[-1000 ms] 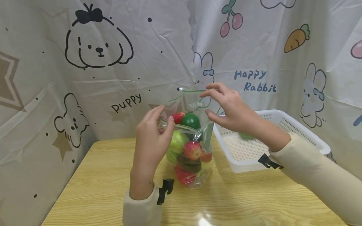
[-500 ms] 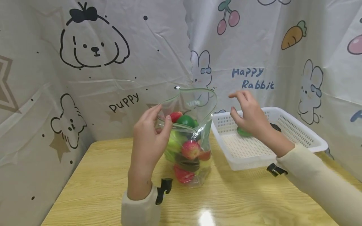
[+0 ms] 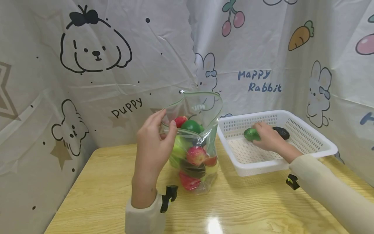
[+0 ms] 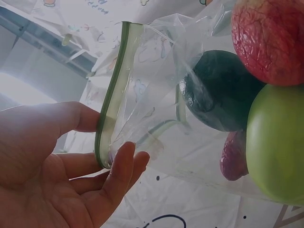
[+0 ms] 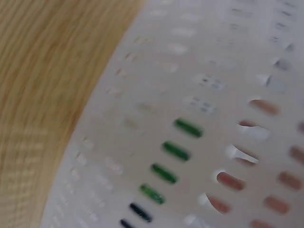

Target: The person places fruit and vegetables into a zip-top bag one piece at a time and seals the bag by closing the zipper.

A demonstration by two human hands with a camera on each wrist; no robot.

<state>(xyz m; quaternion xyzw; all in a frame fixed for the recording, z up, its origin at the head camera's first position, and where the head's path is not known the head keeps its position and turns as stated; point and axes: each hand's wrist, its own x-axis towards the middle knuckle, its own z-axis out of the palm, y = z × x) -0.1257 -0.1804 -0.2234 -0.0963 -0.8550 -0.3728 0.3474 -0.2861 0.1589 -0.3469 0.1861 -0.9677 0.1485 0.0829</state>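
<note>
A clear zip bag [image 3: 208, 130] with a green rim stands upright on the table, packed with fruit: red apples [image 3: 196, 155], a dark green round fruit [image 3: 191, 125] and a light green one [image 4: 278, 142]. My left hand [image 3: 153, 143] holds the bag's near left edge; in the left wrist view thumb and fingers lie on either side of the rim. The bag's mouth gapes. Down in the white basket [image 3: 242, 169], my right hand [image 3: 268, 139] has its thumb and fingertips around a green avocado [image 3: 250, 134]. The right wrist view shows mainly the basket's slotted wall, hiding the grasp.
A blackish avocado [image 3: 281, 133] lies in the basket behind the right hand. The wooden table [image 3: 108, 182] meets a printed cloth backdrop [image 3: 163, 65] along its back and left side.
My right hand has left the bag's right rim, moved right and come down into the basket onto the green avocado. The left hand still holds the bag's edge.
</note>
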